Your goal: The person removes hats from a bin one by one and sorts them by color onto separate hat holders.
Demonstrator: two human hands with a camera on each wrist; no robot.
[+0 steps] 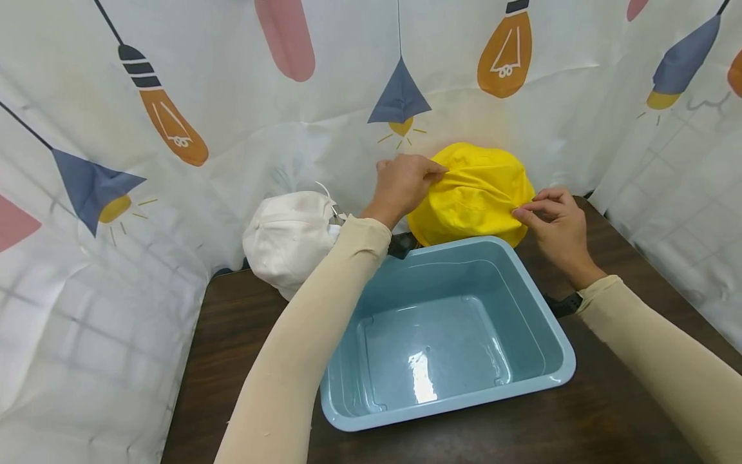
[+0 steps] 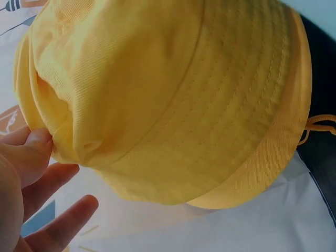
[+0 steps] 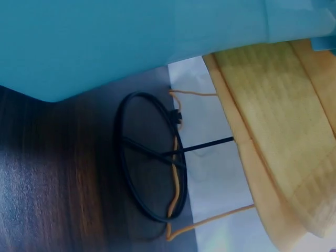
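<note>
A yellow bucket hat (image 1: 472,193) stands behind the basin, against the patterned curtain. My left hand (image 1: 406,183) pinches the cloth of its crown between thumb and finger; the left wrist view shows this hand (image 2: 31,184) with its other fingers spread. At the hat's right edge, my right hand (image 1: 556,222) pinches the brim with thumb and fingertips. In the right wrist view the right hand is out of sight. There the hat's brim (image 3: 273,100) sits above a black wire stand (image 3: 123,157), with an orange-yellow cord (image 3: 210,219) hanging from it.
An open blue plastic basin (image 1: 429,348) occupies the middle of the dark wooden table (image 1: 232,341). Left of it, a white hat (image 1: 290,238) is partly covered by my left sleeve. The curtain (image 1: 342,142) hangs close behind both hats.
</note>
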